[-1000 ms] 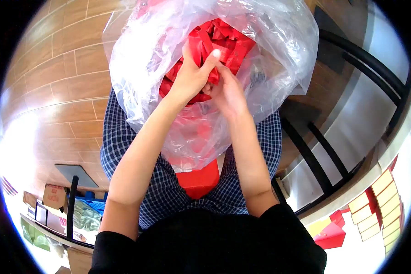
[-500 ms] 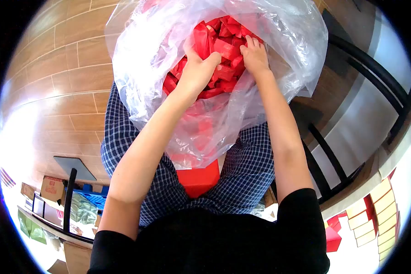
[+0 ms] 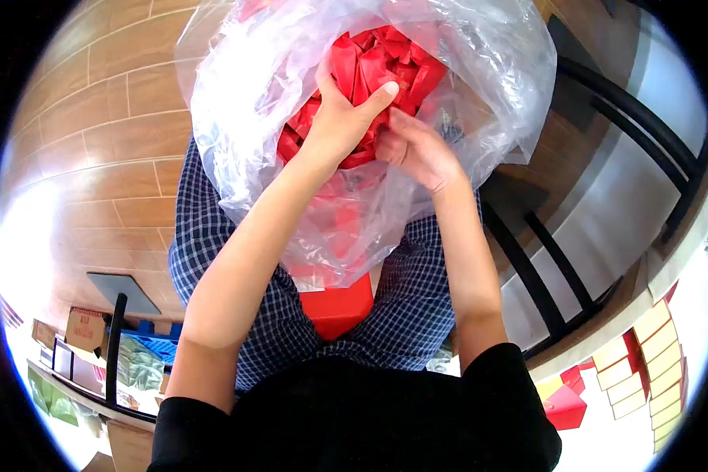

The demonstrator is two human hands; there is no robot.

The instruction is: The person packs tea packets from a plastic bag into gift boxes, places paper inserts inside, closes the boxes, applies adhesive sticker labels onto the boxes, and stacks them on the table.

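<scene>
A large clear plastic bag [image 3: 252,86] stands open between my knees, with folded red ribbon-like pieces [image 3: 405,71] heaped inside. My left hand [image 3: 342,122] is in the bag's mouth at the left of the heap. Its thumb is stretched out to the right, apart from the index finger, and red pieces lie between them; the other fingers are hidden. My right hand [image 3: 421,149] is at the near right edge of the heap, just below the left thumb. Its palm is turned partly up and its fingers are loosely bent and slightly blurred, with nothing visible in them.
Beneath the bag, a red block-like object [image 3: 338,307] shows between my legs. Black metal bars [image 3: 558,275] run along the right. At the lower left are cardboard boxes [image 3: 86,330] and a blue crate [image 3: 153,346]. Yellow-and-red boxes [image 3: 645,362] stand at the lower right.
My right hand has drawn back from the right side of the heap, moving left and nearer while turning its palm up. Red pieces at the right have shifted. The left hand stays in nearly the same place.
</scene>
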